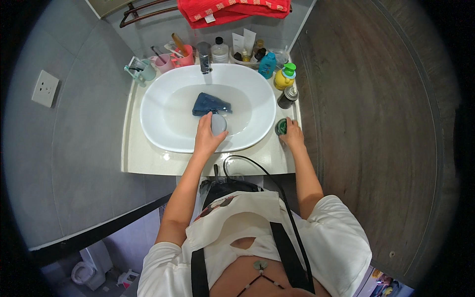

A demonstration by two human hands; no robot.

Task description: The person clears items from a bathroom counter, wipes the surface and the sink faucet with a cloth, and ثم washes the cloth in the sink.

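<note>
Over the near part of the white basin (159, 133), my left hand (205, 136) is closed round a grey disc, lid-like and round (218, 124); its underside is hidden. A dark blue cloth (210, 104) lies bunched in cloudy water just beyond it. On the counter at the basin's right, my right hand (294, 133) has its fingers round a small dark jar (281, 127) with a green top. Beyond that hand stands a dark can (287, 97) with a grey cap.
A dark faucet (204, 55) rises behind the basin. Pink cups (183, 56), a clear bottle (219, 50), a blue bottle (267, 65) and a yellow pump bottle (284, 77) line the back. A red towel (232, 11) hangs above. A black cable (277, 182) crosses my front.
</note>
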